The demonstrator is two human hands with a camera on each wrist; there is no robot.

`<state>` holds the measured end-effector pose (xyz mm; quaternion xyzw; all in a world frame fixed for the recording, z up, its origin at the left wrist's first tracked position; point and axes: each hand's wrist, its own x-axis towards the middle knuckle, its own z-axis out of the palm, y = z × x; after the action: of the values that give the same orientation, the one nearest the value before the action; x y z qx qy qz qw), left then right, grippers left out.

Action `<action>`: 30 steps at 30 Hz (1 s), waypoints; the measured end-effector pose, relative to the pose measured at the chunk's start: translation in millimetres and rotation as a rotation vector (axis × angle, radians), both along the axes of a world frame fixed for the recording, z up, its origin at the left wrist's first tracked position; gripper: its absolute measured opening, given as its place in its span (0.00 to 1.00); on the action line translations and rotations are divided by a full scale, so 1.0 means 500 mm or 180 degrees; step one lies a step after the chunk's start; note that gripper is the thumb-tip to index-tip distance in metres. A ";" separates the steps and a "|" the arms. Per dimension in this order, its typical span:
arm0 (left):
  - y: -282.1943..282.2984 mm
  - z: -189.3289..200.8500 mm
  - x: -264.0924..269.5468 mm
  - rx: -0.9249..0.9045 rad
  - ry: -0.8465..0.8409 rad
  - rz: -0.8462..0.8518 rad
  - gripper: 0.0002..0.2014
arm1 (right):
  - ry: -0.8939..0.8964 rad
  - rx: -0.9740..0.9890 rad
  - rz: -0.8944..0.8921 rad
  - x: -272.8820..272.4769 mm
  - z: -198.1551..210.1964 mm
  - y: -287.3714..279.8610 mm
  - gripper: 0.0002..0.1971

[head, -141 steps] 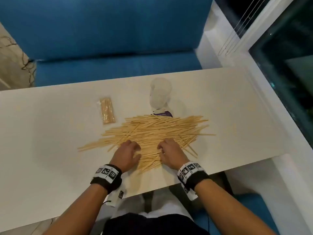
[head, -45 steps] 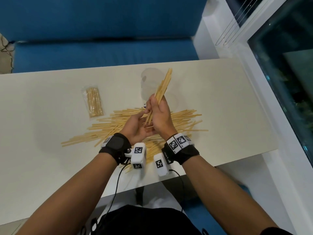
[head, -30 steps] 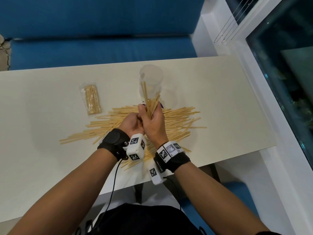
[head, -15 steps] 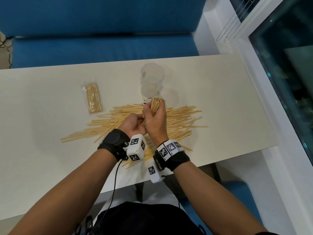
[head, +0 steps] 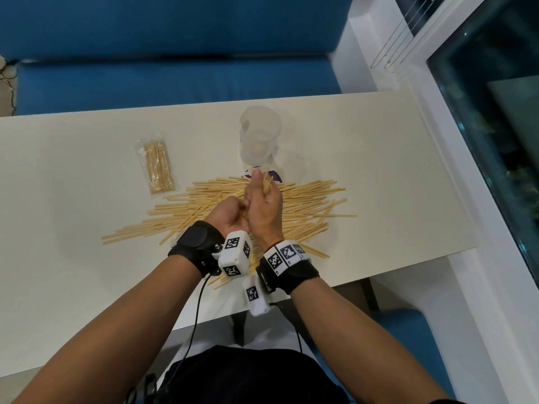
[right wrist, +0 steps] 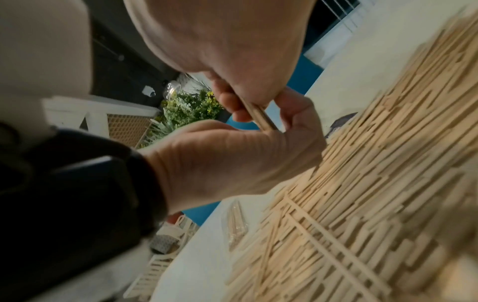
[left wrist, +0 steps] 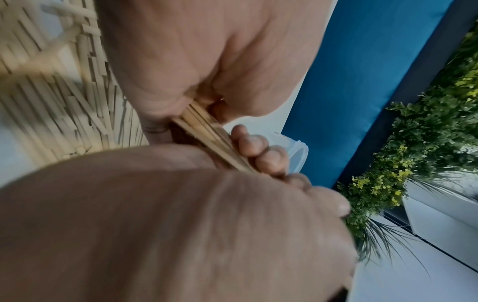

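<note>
A heap of thin wooden sticks [head: 309,205] lies spread across the white table [head: 73,228]. Above its middle my right hand [head: 264,208] grips a small bundle of sticks [head: 266,182], whose short ends poke out past the fist. My left hand [head: 229,212] sits right beside it and pinches the bundle's lower end. The left wrist view shows the bundle [left wrist: 207,132] clamped between both hands. In the right wrist view the bundle [right wrist: 260,117] sits between the left hand's thumb and fingers, over the heap [right wrist: 362,183].
A clear plastic cup [head: 259,135] stands just beyond the hands, with a purple-edged thing [head: 275,174] at its foot. A sealed packet of sticks [head: 159,167] lies to the left. A blue bench [head: 175,83] runs behind the table, and a window [head: 495,112] is to the right.
Both hands lifted a bundle off the heap and held it pointing up. The bundle has since slid down into the hands, so only short ends show now.
</note>
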<state>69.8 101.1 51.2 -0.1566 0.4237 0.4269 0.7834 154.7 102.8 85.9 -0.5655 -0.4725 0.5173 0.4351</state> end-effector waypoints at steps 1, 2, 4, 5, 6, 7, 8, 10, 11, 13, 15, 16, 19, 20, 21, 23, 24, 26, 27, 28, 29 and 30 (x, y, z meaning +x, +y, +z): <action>-0.002 -0.002 -0.002 0.0001 -0.0014 0.0026 0.15 | -0.0036 0.0007 0.0035 0.002 -0.004 0.000 0.26; -0.005 -0.002 -0.003 0.0003 -0.0003 -0.0014 0.14 | -0.0036 0.0034 0.0066 0.004 -0.005 -0.001 0.26; -0.007 0.001 -0.006 0.0048 -0.0005 -0.0136 0.12 | 0.0007 0.0105 0.0074 0.007 -0.009 -0.001 0.18; -0.007 0.006 -0.006 0.0093 -0.0033 -0.0181 0.12 | 0.0002 0.0095 0.0047 0.008 -0.008 -0.001 0.14; -0.008 0.009 -0.005 0.0139 -0.0017 -0.0286 0.13 | -0.0023 0.0028 0.0007 0.010 -0.007 0.001 0.13; -0.012 0.014 -0.004 0.0221 0.0016 -0.0414 0.13 | -0.0038 -0.0092 -0.0037 0.013 -0.005 0.004 0.14; -0.017 0.019 -0.002 0.0328 0.0084 -0.0538 0.12 | -0.0017 -0.0248 -0.0069 0.016 -0.002 0.010 0.16; -0.024 0.021 -0.007 0.0612 0.0155 -0.0726 0.11 | 0.0212 -0.0526 -0.0040 0.022 0.006 0.031 0.19; -0.026 0.022 -0.012 0.0756 0.0188 -0.0800 0.11 | 0.0465 -0.0622 -0.0018 0.024 0.008 0.044 0.18; -0.023 0.023 -0.024 0.0940 0.0225 -0.0818 0.11 | 0.0960 -0.0749 -0.0058 0.027 0.016 0.066 0.15; -0.013 0.035 -0.030 0.0992 0.0209 -0.0738 0.11 | 0.1005 -0.0765 -0.0005 0.028 0.021 0.084 0.13; -0.003 0.042 -0.033 0.1003 0.0238 -0.0725 0.11 | 0.0881 -0.0701 0.0104 0.028 0.027 0.094 0.12; 0.040 0.069 -0.042 0.1129 0.0277 -0.0683 0.12 | 0.0210 -0.0269 0.0623 0.027 0.063 0.140 0.13; 0.060 0.079 -0.048 0.1175 0.0276 -0.0635 0.12 | -0.0091 -0.0097 0.0792 0.028 0.078 0.162 0.14; 0.081 0.088 -0.054 0.1223 0.0300 -0.0581 0.12 | -0.0395 0.0055 0.0950 0.030 0.095 0.187 0.14; 0.125 0.108 -0.067 0.1359 0.0437 -0.0529 0.13 | -0.0820 0.0295 0.1168 0.039 0.129 0.238 0.13; 0.147 0.117 -0.073 0.1431 0.0535 -0.0533 0.13 | -0.0859 0.0341 0.1220 0.045 0.145 0.264 0.12; 0.190 0.132 -0.081 0.1558 0.0782 -0.0563 0.13 | -0.0757 0.0312 0.1256 0.055 0.172 0.314 0.09; 0.209 0.138 -0.085 0.1611 0.0927 -0.0578 0.13 | -0.0725 0.0279 0.1225 0.058 0.181 0.337 0.08; 0.229 0.142 -0.088 0.1626 0.1111 -0.0584 0.14 | -0.0721 0.0257 0.1162 0.059 0.188 0.358 0.08; 0.245 0.146 -0.090 0.1592 0.1354 -0.0586 0.16 | -0.0731 0.0249 0.1083 0.061 0.191 0.376 0.08; 0.261 0.146 -0.091 0.1524 0.1681 -0.0596 0.17 | -0.0762 0.0249 0.1001 0.061 0.190 0.392 0.07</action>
<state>24.2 231.6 124.4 0.1862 0.5119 0.4662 0.6971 185.4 298.6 181.0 -0.5249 -0.6231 0.4893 0.3113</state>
